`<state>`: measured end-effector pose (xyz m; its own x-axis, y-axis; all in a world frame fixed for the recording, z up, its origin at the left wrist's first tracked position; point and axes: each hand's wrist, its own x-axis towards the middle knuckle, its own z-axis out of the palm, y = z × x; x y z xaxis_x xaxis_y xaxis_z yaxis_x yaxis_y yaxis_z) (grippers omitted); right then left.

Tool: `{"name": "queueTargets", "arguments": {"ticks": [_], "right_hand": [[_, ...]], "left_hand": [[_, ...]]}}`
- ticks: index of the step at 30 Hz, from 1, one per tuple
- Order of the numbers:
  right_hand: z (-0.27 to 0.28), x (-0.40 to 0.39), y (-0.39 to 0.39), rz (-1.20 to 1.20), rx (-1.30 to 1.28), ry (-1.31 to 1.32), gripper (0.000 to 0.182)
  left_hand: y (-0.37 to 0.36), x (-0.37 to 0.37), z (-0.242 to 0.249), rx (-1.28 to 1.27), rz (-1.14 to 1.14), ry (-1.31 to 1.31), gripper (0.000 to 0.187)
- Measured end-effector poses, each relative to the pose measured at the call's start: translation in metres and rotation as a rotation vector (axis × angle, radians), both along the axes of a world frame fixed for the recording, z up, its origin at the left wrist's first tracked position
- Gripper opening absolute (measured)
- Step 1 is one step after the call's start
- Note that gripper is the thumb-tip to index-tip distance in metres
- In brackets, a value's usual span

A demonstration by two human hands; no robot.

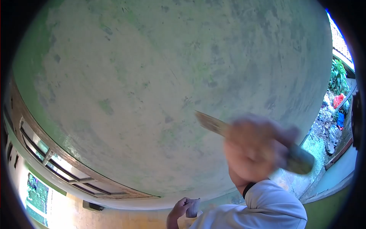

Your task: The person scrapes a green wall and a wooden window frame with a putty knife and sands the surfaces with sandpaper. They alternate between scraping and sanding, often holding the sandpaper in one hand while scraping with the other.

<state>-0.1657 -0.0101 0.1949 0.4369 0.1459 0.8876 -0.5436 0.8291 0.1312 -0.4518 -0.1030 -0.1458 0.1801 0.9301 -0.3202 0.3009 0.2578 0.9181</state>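
My right hand (253, 149), smeared by motion, is closed around a putty knife. Its thin blade (209, 123) points to the upper left across the wall, and the thick handle (301, 160) sticks out at the lower right. Whether the blade touches the wall cannot be made out. In front of me the green wall (160, 76) carries broad whitish smears with darker grey patches. Low in the view, my left hand (180, 209) pinches a small flat grey plate (193, 208), held upright and apart from the wall.
A wooden-framed window (53, 156) runs along the lower left of the wall. Outside at right are plants (338, 76), rubble, a red item (338, 100) and a blue item (340, 119). Tan floor tiles (126, 219) show at the bottom.
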Motion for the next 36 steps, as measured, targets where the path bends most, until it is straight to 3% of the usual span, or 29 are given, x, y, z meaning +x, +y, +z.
{"name": "queueTargets", "arguments": {"ticks": [1, 4, 9, 12, 13, 14, 16, 17, 20, 21, 24, 26, 29, 30, 32, 33, 36], "right_hand": [[0.0, 0.001, 0.016, -0.059, -0.016, -0.133, 0.013], [0.002, 0.001, 0.006, -0.088, -0.032, -0.119, 0.016], [0.004, 0.011, 0.004, 0.07, 0.181, 0.109, 0.016], [0.007, -0.015, 0.027, 0.531, -0.162, -0.022, 0.017], [0.002, 0.004, 0.026, 0.103, -0.121, -0.288, 0.015], [0.002, 0.008, 0.02, 0.098, -0.109, -0.283, 0.015], [0.009, 0.011, -0.004, 0.193, 0.265, 0.15, 0.019], [0.008, 0.008, -0.004, 0.114, 0.155, 0.187, 0.022], [0.012, -0.002, 0.017, 0.08, 0.013, 0.017, 0.022], [0.014, 0.002, 0.02, 0.059, 0.088, -0.049, 0.018], [0.011, 0.016, -0.006, 0.16, 0.13, 0.059, 0.015], [0.009, 0.01, 0.011, 0.058, 0.236, 0.035, 0.014], [0.013, -0.009, 0.028, 0.338, -0.023, 0.052, 0.019], [0.013, -0.003, 0.019, 0.341, -0.019, 0.051, 0.019], [0.008, 0.007, -0.001, 0.118, 0.059, 0.018, 0.019], [0.009, 0.003, -0.004, 0.212, 0.23, 0.167, 0.018], [0.009, -0.009, 0.016, 0.088, 0.027, 0.076, 0.019]], "left_hand": [[-0.003, 0.004, 0.003, -0.03, 0.026, -0.011, 0.012], [-0.006, 0.009, 0.01, -0.066, 0.032, -0.04, 0.013], [-0.003, 0.009, 0.006, -0.061, 0.04, -0.059, 0.014], [-0.004, 0.012, 0.01, -0.06, 0.009, -0.057, 0.014], [-0.002, 0.011, 0.013, -0.057, -0.01, -0.079, 0.014], [0.0, 0.009, 0.014, -0.045, -0.014, -0.073, 0.014], [-0.002, 0.003, 0.006, -0.045, 0.021, -0.102, 0.014], [-0.003, 0.001, 0.001, -0.048, 0.033, -0.107, 0.014], [-0.009, 0.006, 0.01, -0.111, 0.041, -0.046, 0.014], [-0.007, 0.007, 0.009, -0.103, 0.036, -0.048, 0.014], [-0.011, 0.001, 0.004, -0.089, 0.033, -0.031, 0.015], [-0.024, 0.01, 0.001, -0.064, 0.253, -0.231, 0.011], [-0.022, 0.044, 0.082, 0.003, 0.125, -0.026, 0.013], [-0.023, 0.042, 0.077, 0.006, 0.127, -0.026, 0.013], [-0.023, 0.028, 0.052, 0.04, 0.211, -0.182, 0.015], [-0.018, 0.017, 0.034, 0.047, 0.216, -0.184, 0.015], [-0.013, -0.009, 0.005, -0.14, 0.118, -0.134, 0.016]]}}
